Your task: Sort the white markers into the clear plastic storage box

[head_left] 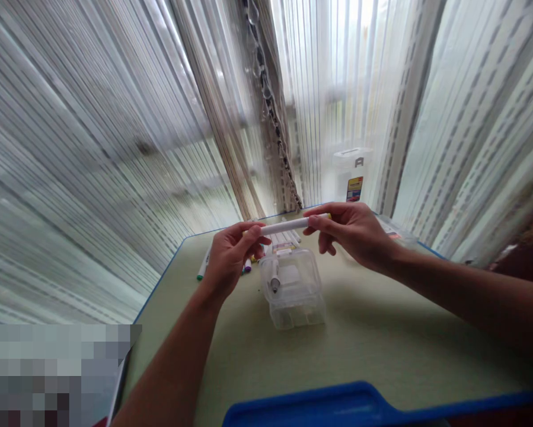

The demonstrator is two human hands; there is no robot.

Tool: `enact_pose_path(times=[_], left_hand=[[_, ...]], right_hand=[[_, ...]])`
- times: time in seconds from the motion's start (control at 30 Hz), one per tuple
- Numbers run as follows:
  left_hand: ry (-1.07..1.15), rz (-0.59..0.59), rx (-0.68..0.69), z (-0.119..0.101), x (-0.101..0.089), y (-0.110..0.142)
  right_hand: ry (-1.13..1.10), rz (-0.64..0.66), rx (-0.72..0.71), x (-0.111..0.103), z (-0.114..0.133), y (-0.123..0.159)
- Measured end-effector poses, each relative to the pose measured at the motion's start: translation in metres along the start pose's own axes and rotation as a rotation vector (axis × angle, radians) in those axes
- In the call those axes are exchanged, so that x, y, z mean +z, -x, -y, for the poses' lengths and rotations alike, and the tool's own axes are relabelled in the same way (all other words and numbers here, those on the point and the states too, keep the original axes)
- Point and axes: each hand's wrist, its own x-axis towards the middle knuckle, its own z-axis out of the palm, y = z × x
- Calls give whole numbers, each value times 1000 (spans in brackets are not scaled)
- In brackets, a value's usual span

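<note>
A white marker pen (286, 226) with a bit of yellow at its right end is held level above the table, one end in each hand. My left hand (233, 252) pinches the left end between thumb and fingers. At the other end, my right hand (348, 231) grips it, thumb and index finger closed on it. Just below the pen stands a clear plastic box (297, 317) with its lid raised. A small grey-tipped piece (275, 281) shows in or behind the lid; I cannot tell which.
Behind my left hand lie several markers, one with a green end (200, 276) and one purple (247, 267). A tall clear container (353, 175) with a label stands at the back right. A blue tray edge (302, 406) lies in front. Curtains (359, 89) hang behind the table (364, 344).
</note>
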Motion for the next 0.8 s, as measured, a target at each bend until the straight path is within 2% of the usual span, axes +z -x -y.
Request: enact_pose_path(times=[0.27,0.5,0.8], left_hand=[[-207,-54,87,1,0,-1],[-93,-17,48,3,-1,0],[124,-28,15,-4,0,-1]], right_hand=[[25,7,20,3,3,2],[5,15,42,2,1,1],[-170,6,118,3,9,1]])
